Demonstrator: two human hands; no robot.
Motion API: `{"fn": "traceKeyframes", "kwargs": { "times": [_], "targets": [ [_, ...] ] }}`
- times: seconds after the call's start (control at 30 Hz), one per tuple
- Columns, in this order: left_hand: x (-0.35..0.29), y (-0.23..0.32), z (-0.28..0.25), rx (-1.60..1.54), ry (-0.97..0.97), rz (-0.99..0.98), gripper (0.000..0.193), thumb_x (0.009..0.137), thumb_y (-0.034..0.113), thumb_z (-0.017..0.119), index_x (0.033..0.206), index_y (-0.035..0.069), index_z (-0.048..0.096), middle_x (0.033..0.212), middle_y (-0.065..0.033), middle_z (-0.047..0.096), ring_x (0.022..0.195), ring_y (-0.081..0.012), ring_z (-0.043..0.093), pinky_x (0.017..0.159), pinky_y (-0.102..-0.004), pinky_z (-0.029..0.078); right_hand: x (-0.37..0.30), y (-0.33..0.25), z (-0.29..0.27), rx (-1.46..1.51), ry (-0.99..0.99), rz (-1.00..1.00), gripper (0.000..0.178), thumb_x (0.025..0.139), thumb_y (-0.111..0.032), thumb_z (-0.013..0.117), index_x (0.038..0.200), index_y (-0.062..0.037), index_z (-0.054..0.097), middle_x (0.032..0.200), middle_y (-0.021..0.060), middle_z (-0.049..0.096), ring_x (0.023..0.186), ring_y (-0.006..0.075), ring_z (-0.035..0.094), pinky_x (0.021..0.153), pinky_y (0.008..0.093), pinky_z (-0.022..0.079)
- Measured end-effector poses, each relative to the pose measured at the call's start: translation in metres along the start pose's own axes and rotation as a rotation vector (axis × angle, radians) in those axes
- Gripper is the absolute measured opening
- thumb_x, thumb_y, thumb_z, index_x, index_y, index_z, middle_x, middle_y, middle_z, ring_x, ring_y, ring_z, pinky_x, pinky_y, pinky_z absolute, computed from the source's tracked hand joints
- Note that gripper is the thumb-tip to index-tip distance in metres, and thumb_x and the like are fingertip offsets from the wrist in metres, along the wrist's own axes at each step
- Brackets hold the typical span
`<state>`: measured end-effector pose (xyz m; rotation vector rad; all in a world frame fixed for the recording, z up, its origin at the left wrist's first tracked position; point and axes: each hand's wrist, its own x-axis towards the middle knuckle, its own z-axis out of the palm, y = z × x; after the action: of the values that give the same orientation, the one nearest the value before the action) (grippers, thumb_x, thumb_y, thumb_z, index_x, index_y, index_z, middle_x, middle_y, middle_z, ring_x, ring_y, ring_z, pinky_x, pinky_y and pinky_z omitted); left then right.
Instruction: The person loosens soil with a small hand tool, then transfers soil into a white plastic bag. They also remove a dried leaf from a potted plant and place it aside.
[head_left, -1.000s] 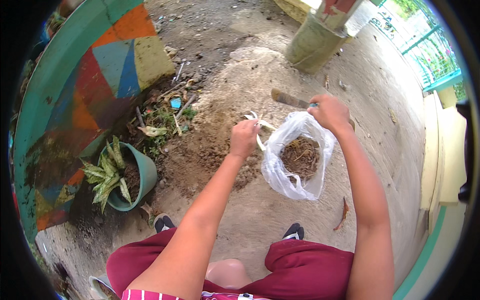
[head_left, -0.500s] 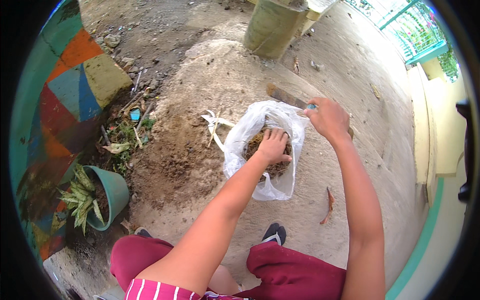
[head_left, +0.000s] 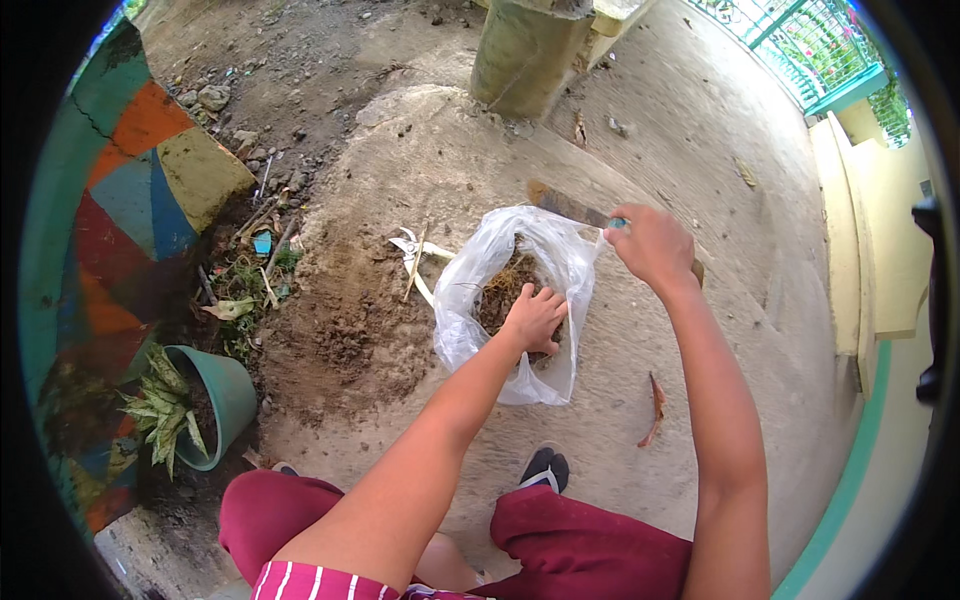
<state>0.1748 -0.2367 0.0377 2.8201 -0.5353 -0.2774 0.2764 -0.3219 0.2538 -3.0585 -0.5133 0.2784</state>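
A clear plastic bag point(head_left: 455, 305) stands with its mouth gaping on the concrete, holding a brown clump of soil and fibrous roots point(head_left: 508, 285). My left hand point(head_left: 536, 318) reaches into it, fingers spread over the clump. My right hand point(head_left: 652, 245) is closed at the bag's right rim, the plastic stretched toward its fingers. A broad-bladed knife point(head_left: 568, 203) with a worn blade shows beyond the bag; its handle passes behind my right hand, and whether those fingers also grip it I can't make out. Pruning shears point(head_left: 408, 245) with pale handles lie left of the bag, partly under it.
Loose soil point(head_left: 350, 340) covers the ground left of the bag. A green pot point(head_left: 228, 395) with a leafy plant lies tipped beside a painted wall point(head_left: 130, 200). A concrete post point(head_left: 525, 65) stands beyond. A dry leaf point(head_left: 653, 410) lies at the right, near a step point(head_left: 845, 250).
My left hand has shifted slightly toward me within the bag, and its fingers are more bent. More of the clump's far side shows. The right hand remains at the rim.
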Motion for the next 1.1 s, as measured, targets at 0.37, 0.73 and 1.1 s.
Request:
{"fn": "traceKeyframes", "kwargs": {
  "times": [0.37,0.73,1.1],
  "targets": [
    [-0.041,-0.033,-0.01,-0.421,-0.007,-0.265,0.041,0.075,0.012,0.065,0.112,0.019,0.048,0.108,-0.0125,0.047,0.096,-0.0339,0.056,0.075,-0.0427,0.05,0.004,-0.046,-0.016,0.044,0.048,-0.134,0.028,0.078,-0.029,0.065,0.102,-0.0169,0.068,0.094,0.0129,0.067,0.09,0.0292,0.064,0.078,0.0406,0.05],
    [-0.099,-0.1,-0.068,-1.252,0.534,-0.383,0.029,0.071,0.001,0.074,0.096,0.006,0.06,0.083,-0.0029,0.064,0.074,-0.0124,0.06,0.068,-0.0271,0.05,0.003,-0.115,-0.024,0.041,0.078,-0.265,0.025,0.078,-0.028,0.065,0.1,-0.0178,0.069,0.095,0.0138,0.067,0.09,0.0289,0.064,0.079,0.0404,0.05],
    [-0.23,-0.16,-0.052,-1.014,0.48,-1.237,0.037,0.09,0.021,0.056,0.123,0.007,0.044,0.088,-0.0075,0.055,0.067,-0.0165,0.053,0.059,-0.0356,0.046,-0.034,-0.197,0.015,0.069,-0.107,-0.465,0.027,0.078,-0.028,0.065,0.101,-0.0126,0.068,0.092,0.0159,0.067,0.09,0.0318,0.064,0.08,0.0418,0.05]
  ]
}}
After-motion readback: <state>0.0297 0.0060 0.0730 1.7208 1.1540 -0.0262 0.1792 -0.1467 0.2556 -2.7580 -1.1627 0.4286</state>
